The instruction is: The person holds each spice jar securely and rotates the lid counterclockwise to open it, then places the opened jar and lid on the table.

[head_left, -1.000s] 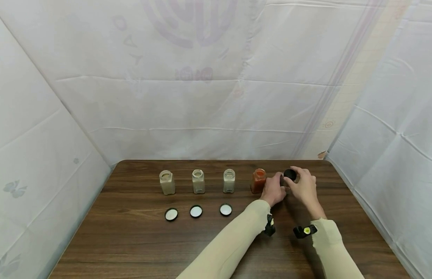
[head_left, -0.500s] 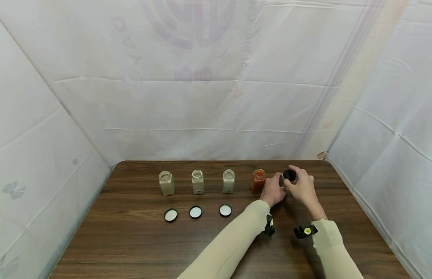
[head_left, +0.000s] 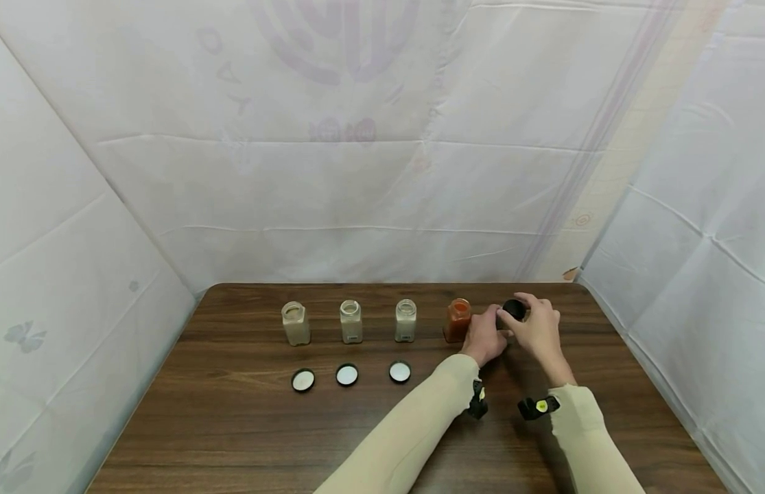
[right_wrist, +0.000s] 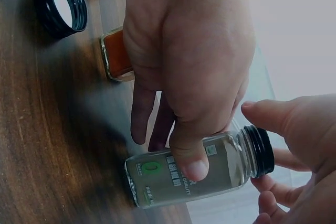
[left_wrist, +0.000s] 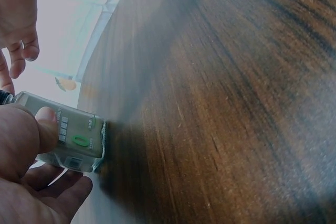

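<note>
My left hand (head_left: pixel 484 337) grips a square glass jar (right_wrist: pixel 210 174) of grey-brown powder, its thumb pressed over the label printed with a green ring. The jar stands on the table, at the right end of the row. On its neck sits a black screw lid (head_left: pixel 514 309), and my right hand (head_left: pixel 539 333) holds this lid from the side with thumb and fingers. The right wrist view shows the fingertips at the lid's lower rim. Just left of my left hand is an uncapped jar of orange-red powder (head_left: pixel 458 321).
Three uncapped jars of pale powder stand further left: a left jar (head_left: pixel 296 326), a middle jar (head_left: pixel 351 326) and a right jar (head_left: pixel 405 326). Before them lie black lids, white inside up: one lid (head_left: pixel 303 381), another lid (head_left: pixel 347 374) and a third lid (head_left: pixel 399 371). White cloth (head_left: pixel 382 206) encloses the wooden table (head_left: pixel 246 425).
The right hand's fingers and thumb have shifted slightly around the black lid. My left hand and its jar keep their place, and the other jars and lids have not moved.
</note>
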